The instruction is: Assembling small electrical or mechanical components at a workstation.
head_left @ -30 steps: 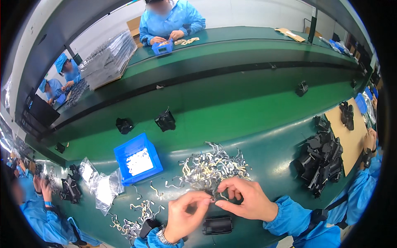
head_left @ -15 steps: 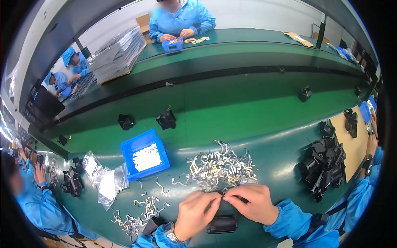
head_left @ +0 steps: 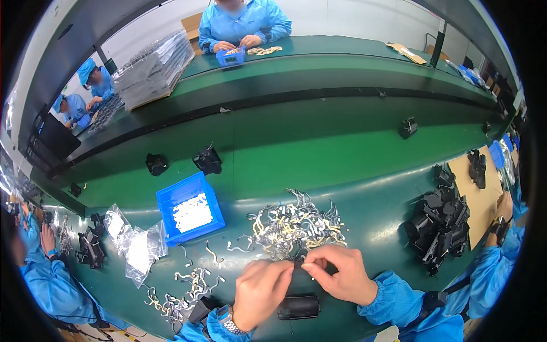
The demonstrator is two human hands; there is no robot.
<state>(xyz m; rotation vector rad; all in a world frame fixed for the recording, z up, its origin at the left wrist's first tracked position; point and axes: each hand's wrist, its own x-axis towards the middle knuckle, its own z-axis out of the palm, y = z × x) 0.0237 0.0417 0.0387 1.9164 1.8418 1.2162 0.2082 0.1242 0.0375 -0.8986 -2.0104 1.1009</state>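
Observation:
My left hand (head_left: 262,289) is closed in a pinch at the near edge of a heap of short wire cables with small white connectors (head_left: 293,228). Against its fingertips, my right hand (head_left: 340,275) also pinches, thumb below the forefinger. Between them is a small dark piece, too small and covered to name. Just below the hands a black rectangular plastic housing (head_left: 299,306) lies on the green table. Another black part (head_left: 200,309) sits beside my left wrist, partly behind the sleeve. Next to it is a smaller scatter of cables (head_left: 185,293).
A blue bin (head_left: 213,219) of small white parts stands left, beside clear plastic bags (head_left: 142,251). Black housings are piled at the right (head_left: 437,225), next to cardboard (head_left: 481,199). Co-workers sit on both sides and across, behind a green conveyor belt (head_left: 296,137) carrying several black parts.
Both hands stay together over the near edge of the cable heap. My right fingers have shifted slightly around the small piece. The whole view has moved a little, so everything appears further left.

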